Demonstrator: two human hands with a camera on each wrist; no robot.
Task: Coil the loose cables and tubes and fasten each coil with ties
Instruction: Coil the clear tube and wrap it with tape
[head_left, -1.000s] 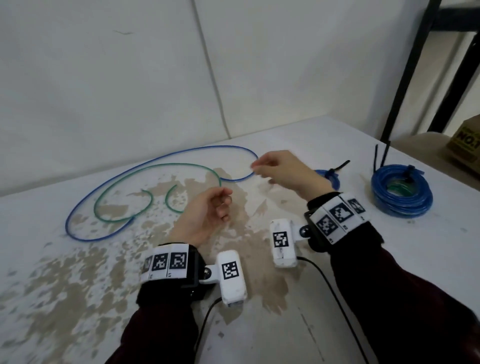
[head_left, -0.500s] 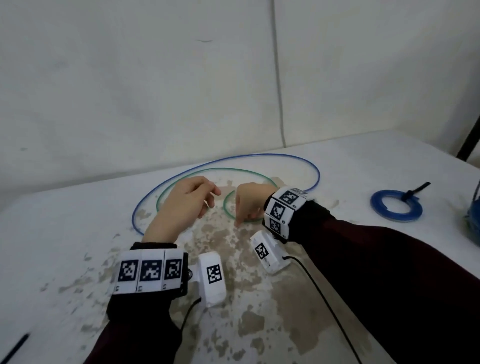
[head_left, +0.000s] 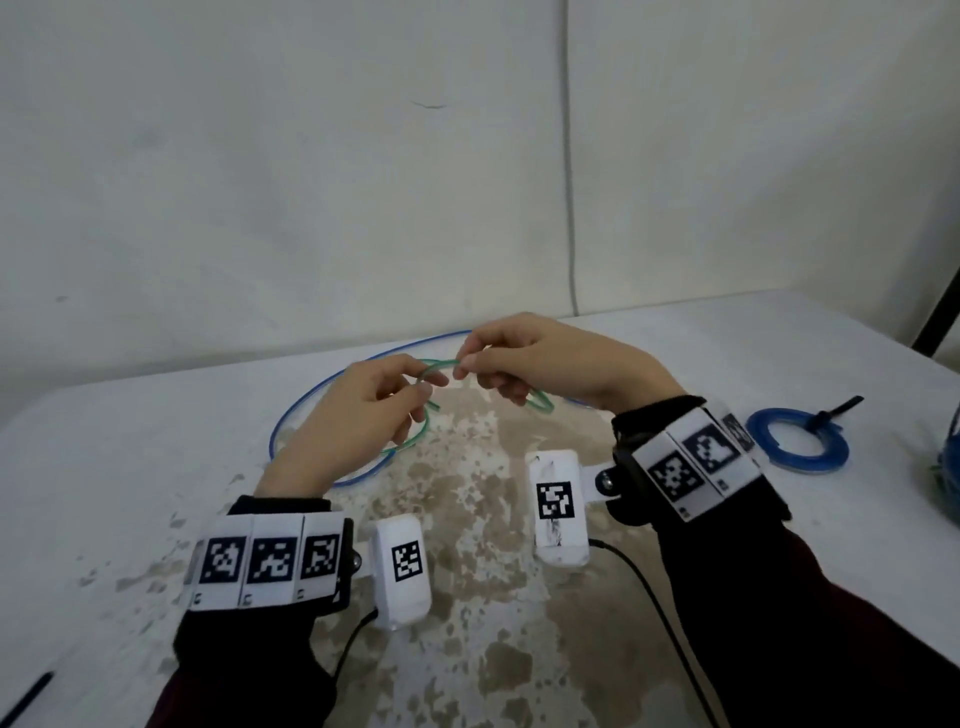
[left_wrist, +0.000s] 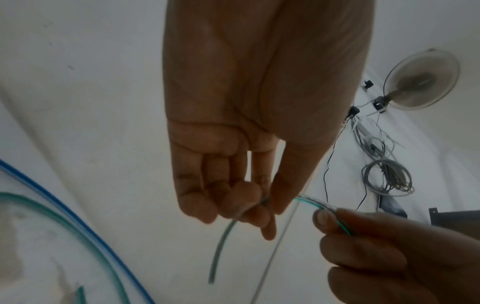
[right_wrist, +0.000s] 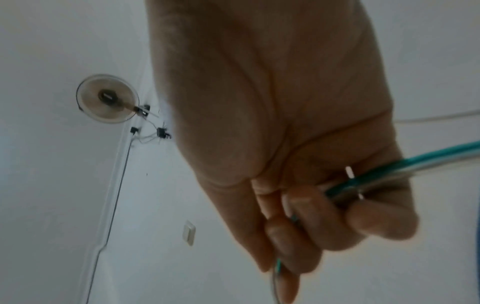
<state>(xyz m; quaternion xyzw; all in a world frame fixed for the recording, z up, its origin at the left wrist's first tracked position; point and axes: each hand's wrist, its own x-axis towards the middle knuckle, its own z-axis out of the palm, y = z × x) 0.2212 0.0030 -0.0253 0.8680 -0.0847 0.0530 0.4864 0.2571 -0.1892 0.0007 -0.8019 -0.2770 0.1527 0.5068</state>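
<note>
Setting: white tabletop (head_left: 727, 364) with worn brown patches, set against a plain pale wall.
Green tube (head_left: 439, 365): lifted off the tabletop between both hands; a short arc spans the gap from one hand to the other, and the rest droops back down toward the surface on both sides.
Left hand (head_left: 363, 415): its grip is narrow, thumb and fingertips pinching the green tube near one end, with a short free tail hanging below the fingers in the left wrist view.
Right hand (head_left: 545, 364): pinches the same tube just beside the left hand, fingers curled round it; the right wrist view shows the tube passing through the fist and out to the side.
Key relation: the held span runs roughly left to right between the two grips, which sit close together; the slack lies below and toward the person. Judged from this, the first loop is about to be formed, with the left hand as anchor and the right feeding tube.
Blue tube (head_left: 291, 410): loose on the tabletop in a wide loop around the work spot, not yet coiled.
Small blue coil (head_left: 797, 441): off to the right, already fastened with a black tie (head_left: 836, 407).
</note>
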